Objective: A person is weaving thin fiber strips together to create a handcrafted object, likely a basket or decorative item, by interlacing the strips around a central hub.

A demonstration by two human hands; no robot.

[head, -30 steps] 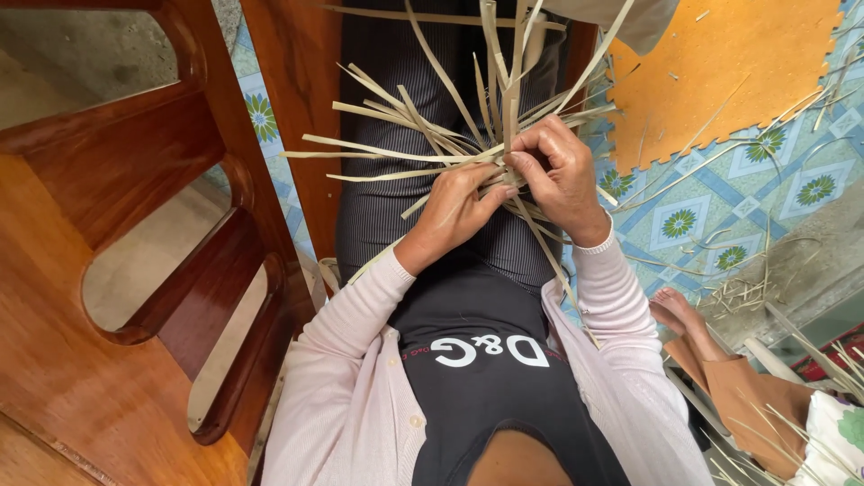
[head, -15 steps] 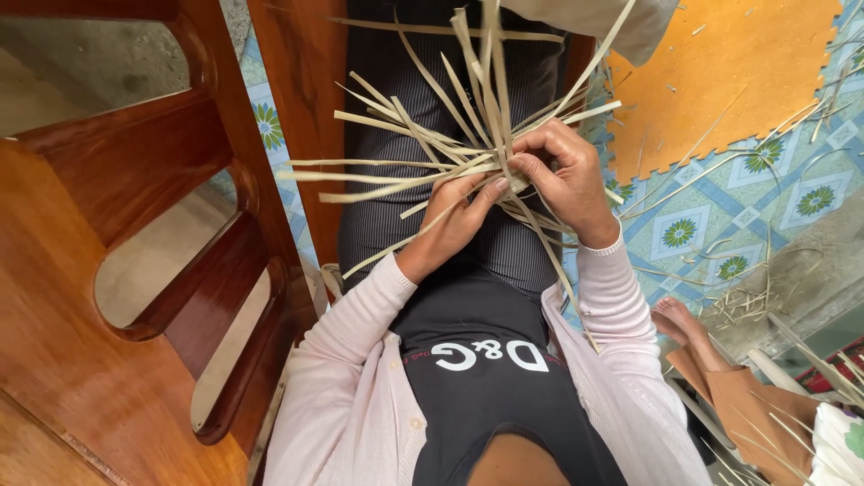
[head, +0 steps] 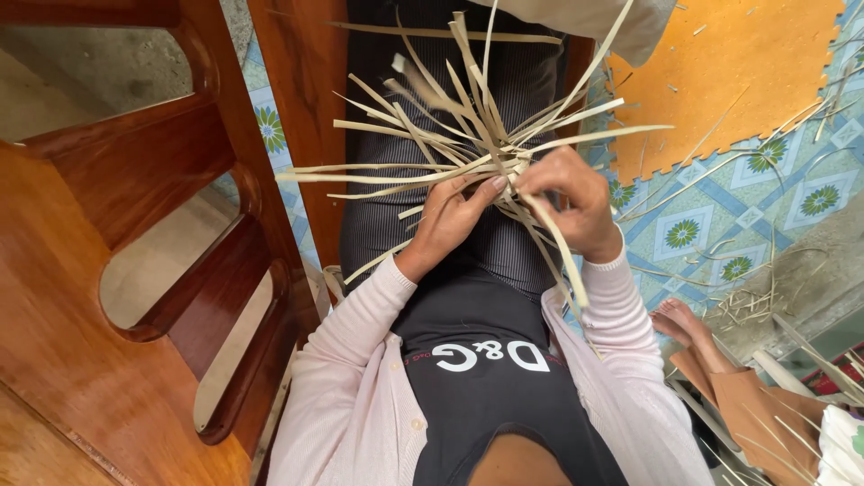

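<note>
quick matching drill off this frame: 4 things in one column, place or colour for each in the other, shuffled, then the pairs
Things:
1. woven strips
2. foam mat
3. wooden chair
4. bare foot

Place or colour:
A. orange, upper right on the floor
B. reddish brown, along the left side
C. pale tan, between left hand and right hand
D. lower right, on the patterned tile

Pairs: 1-C, 2-A, 3-B, 4-D

Pale, flat woven strips (head: 468,153), crossed at a centre and fanning outward, held above the lap near upper centre of the frame.
</note>
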